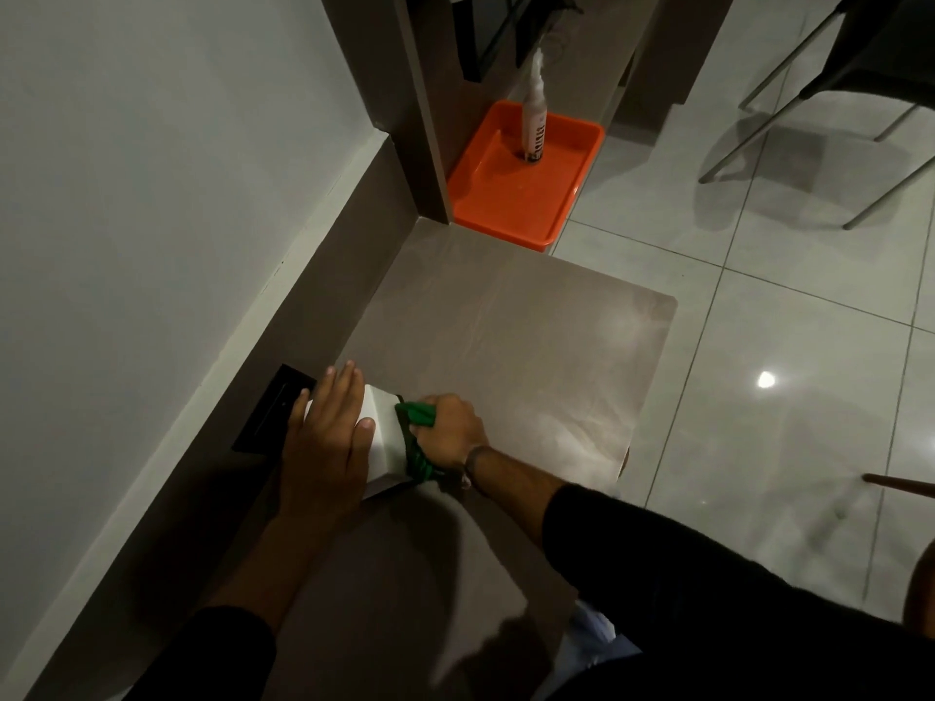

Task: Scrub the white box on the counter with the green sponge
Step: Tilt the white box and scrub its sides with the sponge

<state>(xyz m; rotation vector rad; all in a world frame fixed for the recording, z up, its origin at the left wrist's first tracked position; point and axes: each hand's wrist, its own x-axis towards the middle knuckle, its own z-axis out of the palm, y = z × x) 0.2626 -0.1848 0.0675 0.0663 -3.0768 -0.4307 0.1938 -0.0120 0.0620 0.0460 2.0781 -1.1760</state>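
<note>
The white box [385, 437] stands on the grey counter [506, 356], near the wall. My left hand [326, 437] lies flat on top of the box, fingers spread, thumb over its right edge, holding it down. My right hand [448, 437] is closed around the green sponge [416, 417] and presses it against the box's right side. Green material trails down along the box's lower right corner. Most of the box top is hidden under my left hand.
A black flat device [275, 407] lies against the wall just behind the box. An orange tray [521, 194] with a white spray bottle [534, 118] stands on the floor past the counter's far end. Chair legs [789, 108] sit on the tiled floor at the upper right.
</note>
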